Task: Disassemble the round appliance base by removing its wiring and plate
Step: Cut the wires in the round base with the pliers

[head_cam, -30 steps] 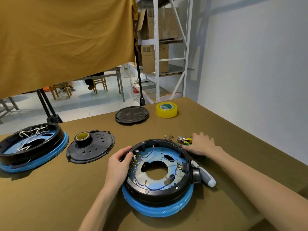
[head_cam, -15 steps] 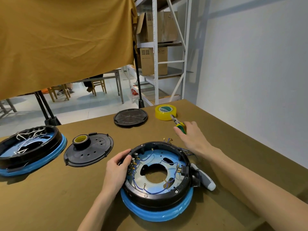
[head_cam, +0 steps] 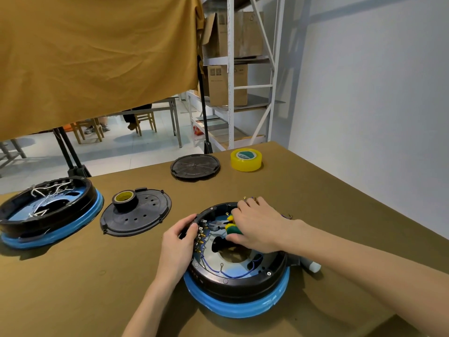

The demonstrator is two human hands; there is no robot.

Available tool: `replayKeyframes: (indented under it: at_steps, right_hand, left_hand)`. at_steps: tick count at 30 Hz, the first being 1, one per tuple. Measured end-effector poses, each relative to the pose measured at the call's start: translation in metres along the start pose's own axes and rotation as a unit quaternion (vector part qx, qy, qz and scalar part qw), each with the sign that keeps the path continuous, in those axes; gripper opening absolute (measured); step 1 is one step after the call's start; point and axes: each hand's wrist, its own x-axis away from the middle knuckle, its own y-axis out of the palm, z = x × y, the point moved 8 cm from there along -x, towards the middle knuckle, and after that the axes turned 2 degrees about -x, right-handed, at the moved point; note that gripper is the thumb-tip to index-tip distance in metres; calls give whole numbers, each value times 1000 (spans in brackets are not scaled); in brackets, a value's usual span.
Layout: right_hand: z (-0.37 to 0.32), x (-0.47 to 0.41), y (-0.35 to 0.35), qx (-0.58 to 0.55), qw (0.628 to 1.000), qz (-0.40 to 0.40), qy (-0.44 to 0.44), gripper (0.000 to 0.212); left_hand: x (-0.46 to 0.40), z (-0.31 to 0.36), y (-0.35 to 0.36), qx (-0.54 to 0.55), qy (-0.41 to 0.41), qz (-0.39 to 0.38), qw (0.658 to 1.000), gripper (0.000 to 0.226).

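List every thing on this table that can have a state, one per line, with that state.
Near round base: open, blue wiring still inside, steadied.
Left hand: grips the near base's rim.
Right hand: holds pliers inside the base.
Pliers: held, tips toward the terminals; jaws unclear.
Far round base: open, white wires inside.
Perforated black cover: removed, lying flat.
Black tape roll: on that cover.
Small black disc: flat.
Yellow tape roll: flat.

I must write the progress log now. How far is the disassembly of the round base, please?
Done: the base lies open, and a black cover plate lies apart on the table. In hand: the left hand grips the rim, while the right hand holds green-and-yellow pliers inside, near the terminals. Left: the blue wires are still inside, and the blue inner plate is still in place.
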Motion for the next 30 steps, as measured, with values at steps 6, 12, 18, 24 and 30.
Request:
replayKeyframes:
  at_steps: [6, 12, 18, 24, 30]
  right_hand:
    - [-6, -12, 5, -21, 999, -47, 2, 59]
    - [-9, -22, 2, -33, 995, -94, -6, 54]
    - [-12, -32, -10, -2, 995, -94, -34, 51]
    - [-18, -27, -6, 13, 997, -53, -47, 48]
    - [-14, -22, 1, -30, 999, -25, 15, 47]
  left_hand:
    - [2, 3, -1, -3, 5, 4, 1000, 32]
    - [3, 5, -3, -6, 1, 2, 1000, 33]
    - [3, 2, -1, -18, -6, -2, 1000, 32]
    - [1, 4, -4, -28, 6, 11, 1000, 31]
    - [1, 4, -4, -36, 3, 11, 999, 32]
